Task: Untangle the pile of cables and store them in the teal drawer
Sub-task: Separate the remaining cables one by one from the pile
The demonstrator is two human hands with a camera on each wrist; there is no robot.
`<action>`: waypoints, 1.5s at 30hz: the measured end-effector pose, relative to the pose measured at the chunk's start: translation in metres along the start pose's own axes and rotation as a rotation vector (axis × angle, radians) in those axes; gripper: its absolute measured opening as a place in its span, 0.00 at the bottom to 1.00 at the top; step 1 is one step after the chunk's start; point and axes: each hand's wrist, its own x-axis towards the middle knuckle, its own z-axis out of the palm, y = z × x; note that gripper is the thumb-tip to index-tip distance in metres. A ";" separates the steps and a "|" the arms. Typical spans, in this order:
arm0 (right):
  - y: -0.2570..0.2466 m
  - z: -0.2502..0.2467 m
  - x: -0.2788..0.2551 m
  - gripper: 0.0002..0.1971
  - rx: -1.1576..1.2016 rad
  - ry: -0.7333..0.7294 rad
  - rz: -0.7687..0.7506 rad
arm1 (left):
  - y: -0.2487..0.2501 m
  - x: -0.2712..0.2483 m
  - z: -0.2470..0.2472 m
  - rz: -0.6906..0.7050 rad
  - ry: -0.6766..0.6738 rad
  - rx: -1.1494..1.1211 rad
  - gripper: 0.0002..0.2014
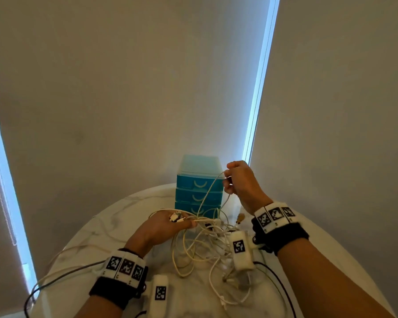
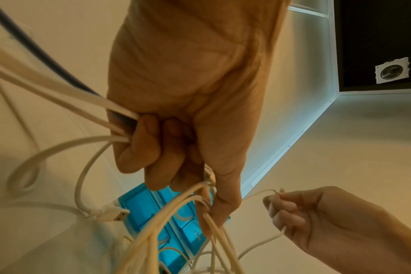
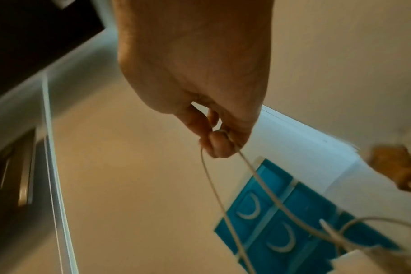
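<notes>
A tangle of white cables [image 1: 205, 246] lies on the round marble table [image 1: 97, 228], in front of a teal drawer unit [image 1: 200, 184] with three shut drawers. My left hand [image 1: 168, 223] grips a bunch of these cables [image 2: 167, 222] and several plug ends just above the pile. My right hand [image 1: 237, 177] is raised beside the unit's top drawer and pinches a loop of one thin white cable [image 3: 223, 185] that runs down to the bunch. In the right wrist view the drawer unit [image 3: 279, 218] shows below the fingers [image 3: 217, 146].
The drawer unit stands at the table's far edge against grey blinds. A dark cable [image 1: 55, 278] trails off the table's left edge. A small brass-coloured plug [image 1: 240, 218] lies right of the unit. White tagged camera blocks hang under both wrists.
</notes>
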 end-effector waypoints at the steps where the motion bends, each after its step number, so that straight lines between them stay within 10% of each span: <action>1: -0.003 -0.006 -0.002 0.08 0.075 0.020 0.025 | -0.001 0.000 0.001 0.004 0.025 0.013 0.06; 4: 0.000 -0.024 -0.013 0.09 0.025 0.016 0.111 | -0.005 0.003 0.002 0.008 0.150 0.022 0.08; 8: 0.029 -0.043 -0.042 0.24 -0.546 -0.522 0.159 | -0.004 0.000 0.001 0.019 0.188 -0.057 0.09; 10: 0.050 -0.046 -0.052 0.22 -0.282 -0.671 0.144 | -0.001 -0.002 0.002 -0.001 0.127 -0.080 0.09; 14: 0.080 -0.044 -0.059 0.24 0.444 -0.288 0.148 | 0.009 -0.012 -0.001 -0.126 0.039 -0.040 0.18; 24: 0.106 -0.037 -0.056 0.24 0.744 0.096 0.235 | 0.026 -0.038 -0.063 -0.137 -0.336 0.169 0.35; 32: 0.094 -0.029 -0.062 0.22 0.542 -0.217 0.306 | 0.066 -0.036 -0.060 0.151 0.108 -0.361 0.29; 35: 0.088 -0.029 -0.067 0.20 0.422 -0.347 0.273 | 0.075 -0.021 -0.021 0.051 -0.039 -0.036 0.10; 45: 0.082 -0.034 -0.069 0.14 0.476 -0.201 -0.183 | 0.026 0.000 0.012 0.037 -0.147 0.002 0.18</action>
